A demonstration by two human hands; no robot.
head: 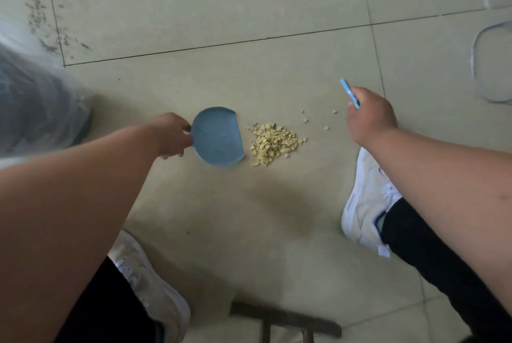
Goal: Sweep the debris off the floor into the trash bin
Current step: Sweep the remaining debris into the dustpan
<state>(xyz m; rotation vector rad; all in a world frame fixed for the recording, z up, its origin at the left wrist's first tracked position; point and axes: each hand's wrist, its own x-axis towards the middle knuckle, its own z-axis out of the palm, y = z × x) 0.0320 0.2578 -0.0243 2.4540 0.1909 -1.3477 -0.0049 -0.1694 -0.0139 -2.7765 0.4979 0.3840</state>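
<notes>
I am gripping a blue dustpan (217, 137) in my left hand (173, 134), its edge just beside the yellow debris pile (274, 143) on the tiled floor (221, 9), while my right hand (370, 118) is clutching a blue brush handle (349, 92).

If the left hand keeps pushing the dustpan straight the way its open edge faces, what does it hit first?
The left hand holds the blue dustpan with its straight edge facing the yellow debris pile, just beyond it. That pile looks like first contact; only a narrow strip of bare floor lies between.
</notes>
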